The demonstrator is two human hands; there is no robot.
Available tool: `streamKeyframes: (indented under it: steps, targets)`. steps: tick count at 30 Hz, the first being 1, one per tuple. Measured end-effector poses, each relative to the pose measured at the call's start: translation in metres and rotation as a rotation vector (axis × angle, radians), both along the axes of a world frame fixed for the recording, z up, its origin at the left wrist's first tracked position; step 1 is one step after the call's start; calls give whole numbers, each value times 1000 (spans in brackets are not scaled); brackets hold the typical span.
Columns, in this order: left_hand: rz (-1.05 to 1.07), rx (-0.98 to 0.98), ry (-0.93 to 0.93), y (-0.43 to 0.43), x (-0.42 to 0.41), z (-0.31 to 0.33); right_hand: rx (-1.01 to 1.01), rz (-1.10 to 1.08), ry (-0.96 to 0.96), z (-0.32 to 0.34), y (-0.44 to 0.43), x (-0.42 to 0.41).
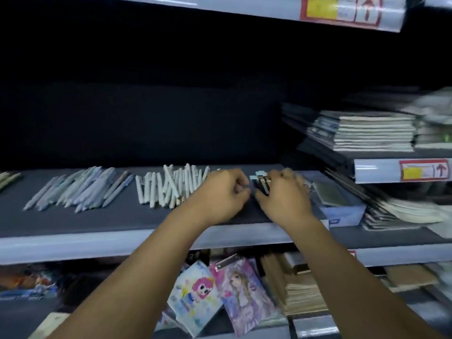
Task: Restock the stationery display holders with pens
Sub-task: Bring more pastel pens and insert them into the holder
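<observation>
On the dark grey shelf (122, 216) lie two loose heaps of pens: pale blue-grey ones (78, 189) at the left and white ones (168, 185) in the middle. My right hand (283, 199) grips a small bundle of dark pens with light caps (260, 183) just right of the white heap. My left hand (222, 194) is beside it, fingers curled, its fingertips at the bundle's left side. Blur hides whether the left fingers hold any pen.
A light blue box (342, 211) stands on the shelf right of my hands. Stacked notebooks (367, 133) fill the raised shelves at the right. Below the shelf edge are cartoon clipboards (220, 289) and brown paper pads (298, 287). Price labels (424, 170) hang on the shelf rails.
</observation>
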State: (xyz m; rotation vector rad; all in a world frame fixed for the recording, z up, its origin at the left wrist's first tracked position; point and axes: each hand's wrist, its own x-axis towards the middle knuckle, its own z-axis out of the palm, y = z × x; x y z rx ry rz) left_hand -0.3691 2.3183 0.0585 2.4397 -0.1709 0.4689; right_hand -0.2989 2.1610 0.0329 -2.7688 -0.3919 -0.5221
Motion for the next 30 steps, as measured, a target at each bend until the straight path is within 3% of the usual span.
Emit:
streamKeyframes:
  steps: [3,7,14,18,30]
  targets:
    - [-4,62,89,-9,38,-1,-37,-159,181,2,9,18]
    - [36,133,238,-14,71,-4,-71,-200,305,7,17,39]
    - [122,-93,169,-20,100,-30,-284,-240,499,16,25,54]
    - [146,-174,113,-18,103,-42,-314,-303,491,9,26,48]
    - [119,-79,18,-19,101,-51,-435,-279,431,7,26,40]
